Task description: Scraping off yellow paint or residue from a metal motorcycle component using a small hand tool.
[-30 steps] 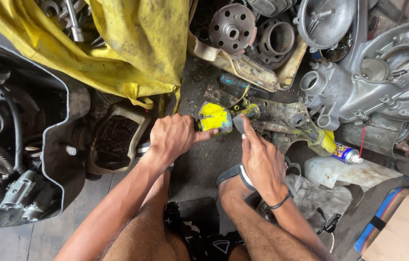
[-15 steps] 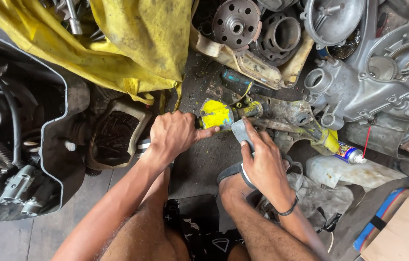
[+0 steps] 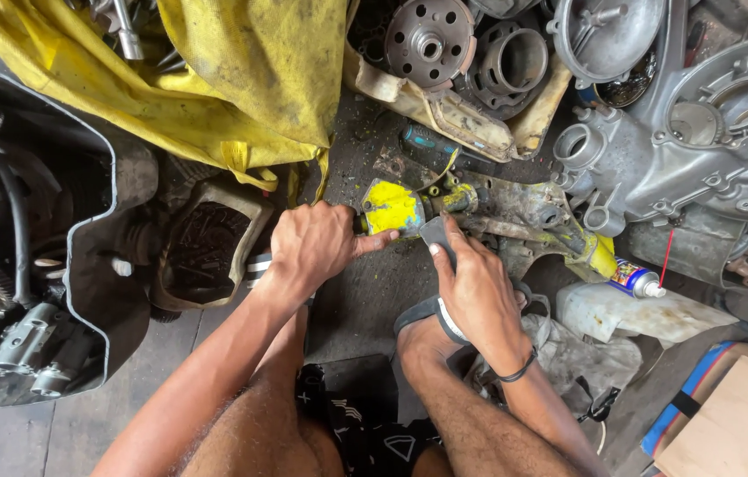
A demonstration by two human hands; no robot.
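Both hands close on one job: the left hand [image 3: 317,247] is wrapped tight round the near end of a yellow-painted metal part [image 3: 392,208], thumb stretched along its side, while the right hand [image 3: 471,287] pinches a small grey scrap of abrasive sheet [image 3: 438,231] flat against the part's edge. That part lies on the grimy floor directly under the grip, running away to the right into a rusty, paint-flecked arm [image 3: 515,208]. Just beyond the fingers sits a teal-handled tool [image 3: 431,146]; further right, a spray can [image 3: 634,278] lies near a grey engine casing [image 3: 701,150]. Above the left hand hangs a dirty yellow cloth [image 3: 241,79]. To my eye the risk is a slip: the scrap is small and the metal edges rough, so a hard stroke could skid fingertips onto bare steel, or shift the part if the left hand loosens.
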